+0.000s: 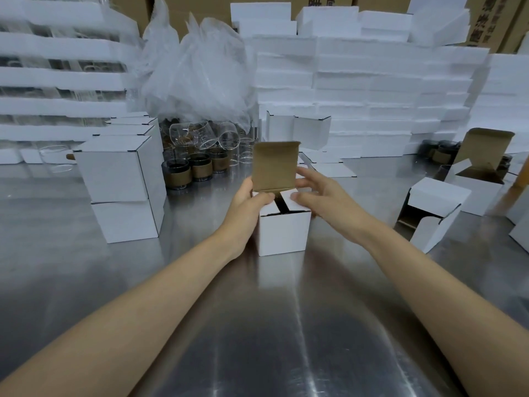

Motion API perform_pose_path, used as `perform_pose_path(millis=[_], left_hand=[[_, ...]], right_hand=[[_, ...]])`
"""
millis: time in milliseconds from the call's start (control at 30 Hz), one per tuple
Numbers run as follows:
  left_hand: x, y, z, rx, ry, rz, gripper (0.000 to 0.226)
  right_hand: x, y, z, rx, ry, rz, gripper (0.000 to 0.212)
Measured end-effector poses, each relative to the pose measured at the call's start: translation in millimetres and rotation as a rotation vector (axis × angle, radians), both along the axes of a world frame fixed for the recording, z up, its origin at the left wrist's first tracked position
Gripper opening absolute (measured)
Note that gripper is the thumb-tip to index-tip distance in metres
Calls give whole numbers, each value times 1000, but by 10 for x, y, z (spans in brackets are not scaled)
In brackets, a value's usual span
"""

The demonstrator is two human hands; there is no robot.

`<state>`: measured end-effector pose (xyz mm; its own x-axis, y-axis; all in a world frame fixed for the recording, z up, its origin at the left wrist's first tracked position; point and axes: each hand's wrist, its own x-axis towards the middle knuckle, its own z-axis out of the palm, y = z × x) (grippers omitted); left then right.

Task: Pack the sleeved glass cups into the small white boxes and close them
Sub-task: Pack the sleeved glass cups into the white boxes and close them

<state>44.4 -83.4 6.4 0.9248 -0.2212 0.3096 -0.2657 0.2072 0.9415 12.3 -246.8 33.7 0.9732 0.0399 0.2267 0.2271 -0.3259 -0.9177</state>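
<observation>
A small white box (283, 233) stands on the steel table (257, 325) in the middle. Its brown-lined lid (274, 166) stands upright, and both white side flaps are folded down with a dark gap between them. My left hand (247, 203) holds the box's left side, thumb pressing the left flap. From the right, my right hand (320, 196) reaches in, fingers behind the lid and thumb on the right flap. Sleeved glass cups (189, 170) with brown bands stand behind, left of the box. What is inside the box is hidden.
Closed white boxes (120, 190) are stacked at left. An open box (475, 181) and a tipped empty box (432, 213) lie at right. Bare glass cups (206, 136) sit under a plastic bag (200, 73). White foam stacks (372, 90) fill the back.
</observation>
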Motion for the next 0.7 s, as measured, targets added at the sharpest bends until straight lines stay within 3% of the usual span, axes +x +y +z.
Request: perform_pose_path(millis=[233, 367, 500, 567, 700], left_hand=[[23, 5, -8, 33, -59, 4, 27], [17, 10, -8, 42, -73, -27, 25], [18, -8, -1, 64, -104, 9, 22], [3, -16, -27, 65, -133, 40, 21], [-18, -29, -72, 56, -224, 134, 27]], right_hand=[[-47, 47, 20, -24, -115, 45, 22], [-58, 13, 41, -98, -202, -29, 37], [-105, 18, 7, -39, -319, 94, 28], [-108, 33, -22, -91, -343, 105, 16], [-89, -52, -35, -237, -515, 7, 17]])
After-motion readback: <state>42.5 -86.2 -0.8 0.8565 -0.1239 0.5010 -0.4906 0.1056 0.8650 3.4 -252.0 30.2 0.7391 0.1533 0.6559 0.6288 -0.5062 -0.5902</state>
